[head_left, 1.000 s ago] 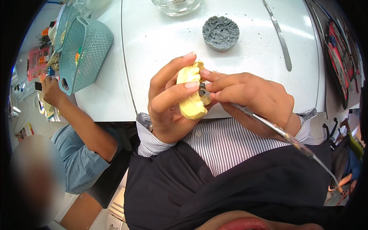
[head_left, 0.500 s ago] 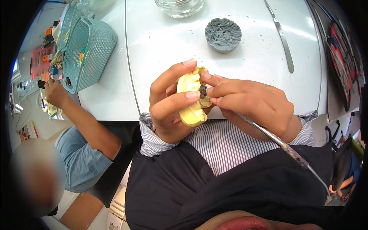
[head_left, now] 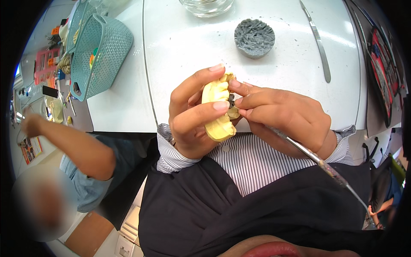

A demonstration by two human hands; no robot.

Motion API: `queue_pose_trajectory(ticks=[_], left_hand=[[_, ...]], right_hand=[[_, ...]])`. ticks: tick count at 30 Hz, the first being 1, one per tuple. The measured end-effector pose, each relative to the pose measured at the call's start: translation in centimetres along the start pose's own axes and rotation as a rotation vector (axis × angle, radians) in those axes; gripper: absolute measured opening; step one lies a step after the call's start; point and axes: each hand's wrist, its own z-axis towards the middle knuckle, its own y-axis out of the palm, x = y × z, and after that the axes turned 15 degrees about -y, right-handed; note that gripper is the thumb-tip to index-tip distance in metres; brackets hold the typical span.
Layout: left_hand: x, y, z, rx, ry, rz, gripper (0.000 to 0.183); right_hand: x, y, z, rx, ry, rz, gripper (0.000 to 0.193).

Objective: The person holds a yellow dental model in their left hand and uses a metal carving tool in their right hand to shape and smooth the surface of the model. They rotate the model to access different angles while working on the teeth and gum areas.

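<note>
My left hand (head_left: 192, 113) is closed around a yellow plaster dental model (head_left: 217, 128), holding it up on its side over the near table edge. Dark grey wax (head_left: 231, 101) sits on a couple of the model's teeth. With fingertips at that wax, my right hand (head_left: 291, 113) pinches a slim metal carving instrument (head_left: 311, 155); its long handle slants down to the right, while its working tip is hidden behind my fingers. Beyond my hands stands a round block of grey wax (head_left: 254, 39) with a rough, carved top.
A scalpel-like knife (head_left: 319, 45) lies at the right, and a glass bowl (head_left: 206, 7) stands at the far edge. Left is a teal basket (head_left: 102, 58); near it a co-worker's arm (head_left: 72, 147) extends. A tool case (head_left: 381, 70) is far right. Grey crumbs dot the white table (head_left: 171, 51).
The model and both my hands have shifted slightly right in the picture, grip unchanged. The co-worker's hand has let go of a dark phone-like object and drawn back.
</note>
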Motion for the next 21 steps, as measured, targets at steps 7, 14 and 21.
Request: queue_pose_trajectory(ticks=[7, 14, 21], left_hand=[[0.3, 0.1, 0.1, 0.009, -0.004, 0.036, 0.066], [0.1, 0.2, 0.0, 0.031, 0.017, 0.036, 0.065], [-0.1, 0.9, 0.0, 0.113, -0.019, -0.168, 0.054]], right_hand=[[0.4, 0.0, 0.1, 0.01, -0.047, -0.006, 0.016], [0.1, 0.1, 0.2, 0.016, -0.019, 0.0, 0.017], [-0.3, -0.8, 0.5, -0.031, 0.122, 0.152, 0.021]])
